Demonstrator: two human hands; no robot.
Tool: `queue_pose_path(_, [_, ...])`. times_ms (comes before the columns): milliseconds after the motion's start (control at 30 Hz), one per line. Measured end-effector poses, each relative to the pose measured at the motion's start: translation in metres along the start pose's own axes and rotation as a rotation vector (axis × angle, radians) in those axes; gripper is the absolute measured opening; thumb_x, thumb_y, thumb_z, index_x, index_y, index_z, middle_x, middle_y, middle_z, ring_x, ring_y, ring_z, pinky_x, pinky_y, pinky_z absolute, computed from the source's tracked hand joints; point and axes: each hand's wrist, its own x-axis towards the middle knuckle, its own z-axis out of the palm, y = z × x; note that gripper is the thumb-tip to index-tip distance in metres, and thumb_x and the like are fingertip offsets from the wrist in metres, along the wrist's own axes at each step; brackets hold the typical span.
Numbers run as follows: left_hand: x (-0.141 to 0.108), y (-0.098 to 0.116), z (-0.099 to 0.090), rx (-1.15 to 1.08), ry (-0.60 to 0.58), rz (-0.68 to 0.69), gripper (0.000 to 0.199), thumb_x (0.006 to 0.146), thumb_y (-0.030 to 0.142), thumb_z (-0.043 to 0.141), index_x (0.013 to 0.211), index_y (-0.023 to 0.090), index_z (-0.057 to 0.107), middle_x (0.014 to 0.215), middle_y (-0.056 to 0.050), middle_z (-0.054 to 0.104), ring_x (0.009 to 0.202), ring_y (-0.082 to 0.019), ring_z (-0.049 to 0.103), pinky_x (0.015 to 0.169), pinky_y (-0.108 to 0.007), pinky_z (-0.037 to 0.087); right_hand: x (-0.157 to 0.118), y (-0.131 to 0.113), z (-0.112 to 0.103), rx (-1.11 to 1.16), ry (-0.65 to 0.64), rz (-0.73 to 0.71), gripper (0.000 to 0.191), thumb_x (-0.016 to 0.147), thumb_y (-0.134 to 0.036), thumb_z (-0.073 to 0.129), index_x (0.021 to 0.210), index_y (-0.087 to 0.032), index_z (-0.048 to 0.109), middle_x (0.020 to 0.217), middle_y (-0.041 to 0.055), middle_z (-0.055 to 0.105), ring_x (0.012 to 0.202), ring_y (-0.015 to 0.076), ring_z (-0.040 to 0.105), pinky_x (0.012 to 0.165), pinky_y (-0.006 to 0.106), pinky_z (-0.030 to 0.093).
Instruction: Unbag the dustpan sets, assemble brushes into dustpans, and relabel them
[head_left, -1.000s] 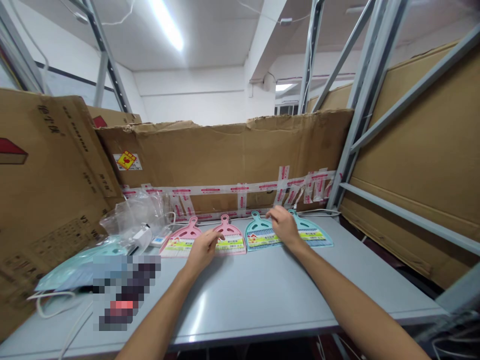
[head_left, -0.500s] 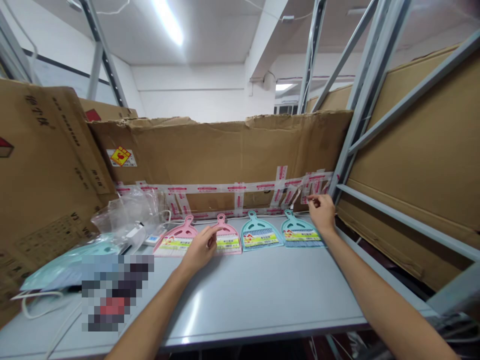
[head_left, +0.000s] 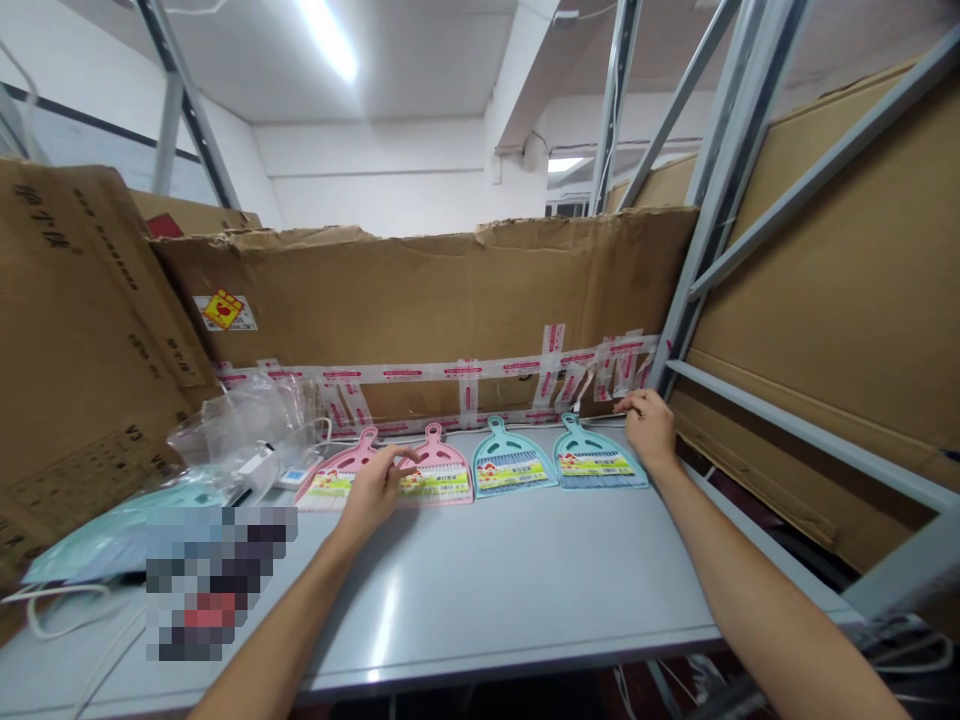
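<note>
Two pink dustpan-and-brush sets (head_left: 451, 482) and two teal ones, the left teal set (head_left: 512, 470) and the right teal set (head_left: 600, 465), lie in a row with handles pointing away from me. Each has a printed label across its bristles. My left hand (head_left: 375, 490) hovers over the pink pair, partly hiding both, fingers apart with the index stretched out. Just right of the right teal set is my right hand (head_left: 649, 428), its fingers loosely bent and apart. Neither hand holds anything I can see.
The grey table (head_left: 465, 590) has a large taped cardboard sheet (head_left: 420, 300) along its back. To the left lie clear plastic bags (head_left: 262, 430), a bagged teal item (head_left: 112, 530), white cables and a blurred-out patch. Metal rack posts (head_left: 697, 260) stand at right.
My left hand has shifted slightly left over the pink sets, and my right hand a little right, away from the teal set. The whole view has moved slightly; the dustpan sets keep their places.
</note>
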Motion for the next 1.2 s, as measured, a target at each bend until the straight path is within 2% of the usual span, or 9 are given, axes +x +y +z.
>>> queue_pose_path(100, [0.002, 0.002, 0.0, 0.113, 0.036, 0.15, 0.024, 0.109, 0.02, 0.049, 0.11, 0.023, 0.072, 0.108, -0.007, 0.074, 0.102, -0.022, 0.071, 0.09, -0.037, 0.063, 0.0, 0.003, 0.003, 0.003, 0.048, 0.014, 0.024, 0.084, -0.012, 0.056, 0.077, -0.022, 0.077, 0.1, 0.0087, 0.069, 0.097, 0.0266, 0.068, 0.097, 0.041, 0.056])
queue_pose_path(200, [0.004, 0.006, 0.003, 0.213, 0.063, 0.232, 0.019, 0.108, 0.019, 0.057, 0.117, 0.024, 0.074, 0.112, -0.008, 0.073, 0.099, -0.021, 0.07, 0.083, -0.033, 0.059, -0.001, 0.007, 0.009, 0.0, 0.065, 0.066, 0.018, 0.085, -0.019, 0.064, 0.086, -0.021, 0.082, 0.113, 0.0124, 0.067, 0.104, 0.0282, 0.067, 0.1, 0.043, 0.057])
queue_pose_path(333, [0.003, 0.006, 0.005, 0.225, 0.059, 0.285, 0.038, 0.103, 0.004, 0.049, 0.123, 0.023, 0.076, 0.122, -0.01, 0.07, 0.111, -0.022, 0.07, 0.093, -0.036, 0.058, -0.005, 0.016, 0.017, 0.003, 0.009, 0.098, 0.024, 0.08, -0.017, 0.063, 0.089, -0.02, 0.085, 0.116, 0.0149, 0.069, 0.114, 0.0325, 0.067, 0.106, 0.048, 0.056])
queue_pose_path(500, [0.003, 0.003, 0.0, 0.208, 0.034, 0.266, 0.054, 0.091, -0.005, 0.044, 0.123, 0.023, 0.078, 0.121, -0.009, 0.071, 0.113, -0.023, 0.07, 0.098, -0.038, 0.057, -0.008, 0.021, 0.019, 0.023, -0.021, 0.075, 0.029, 0.079, -0.017, 0.057, 0.087, -0.02, 0.085, 0.114, 0.0149, 0.074, 0.111, 0.033, 0.071, 0.107, 0.05, 0.055])
queue_pose_path(700, [0.004, 0.008, -0.003, 0.175, 0.078, 0.225, 0.055, 0.09, -0.004, 0.044, 0.123, 0.023, 0.079, 0.124, -0.009, 0.075, 0.116, -0.023, 0.072, 0.103, -0.039, 0.056, -0.005, 0.013, 0.015, 0.047, 0.014, 0.066, 0.027, 0.078, -0.018, 0.054, 0.082, -0.021, 0.081, 0.106, 0.0146, 0.077, 0.105, 0.032, 0.073, 0.103, 0.048, 0.057])
queue_pose_path(833, [0.004, 0.011, -0.005, 0.149, 0.125, 0.214, 0.06, 0.085, -0.002, 0.046, 0.127, 0.024, 0.08, 0.132, -0.01, 0.078, 0.129, -0.025, 0.07, 0.113, -0.042, 0.052, -0.005, -0.001, 0.009, 0.048, 0.011, 0.041, 0.035, 0.078, -0.019, 0.053, 0.093, -0.022, 0.085, 0.122, 0.0142, 0.077, 0.119, 0.0324, 0.07, 0.113, 0.049, 0.052])
queue_pose_path(933, [0.001, 0.009, -0.006, 0.127, 0.041, 0.15, 0.044, 0.075, 0.001, 0.046, 0.088, 0.023, 0.082, 0.095, -0.006, 0.083, 0.096, -0.023, 0.076, 0.095, -0.036, 0.055, -0.006, -0.011, 0.004, 0.087, -0.082, 0.051, 0.029, 0.075, -0.022, 0.049, 0.073, -0.023, 0.078, 0.107, 0.0108, 0.081, 0.106, 0.0302, 0.073, 0.103, 0.043, 0.054])
queue_pose_path(1033, [-0.003, 0.009, -0.004, 0.092, 0.014, -0.002, 0.023, 0.065, 0.009, 0.046, 0.055, 0.023, 0.061, 0.057, 0.0, 0.063, 0.059, -0.017, 0.06, 0.066, -0.029, 0.045, -0.005, -0.019, 0.0, 0.045, -0.17, 0.151, 0.02, 0.071, -0.026, 0.048, 0.058, -0.025, 0.063, 0.066, 0.0053, 0.07, 0.072, 0.0257, 0.067, 0.077, 0.036, 0.049])
queue_pose_path(1200, [-0.005, 0.014, 0.001, 0.059, 0.1, -0.091, 0.017, 0.061, 0.017, 0.043, 0.05, 0.024, 0.053, 0.049, 0.003, 0.053, 0.053, -0.016, 0.05, 0.059, -0.028, 0.035, 0.0, -0.032, 0.002, -0.027, -0.259, 0.229, 0.016, 0.066, -0.031, 0.047, 0.053, -0.026, 0.054, 0.051, 0.0033, 0.057, 0.06, 0.0227, 0.055, 0.065, 0.035, 0.035])
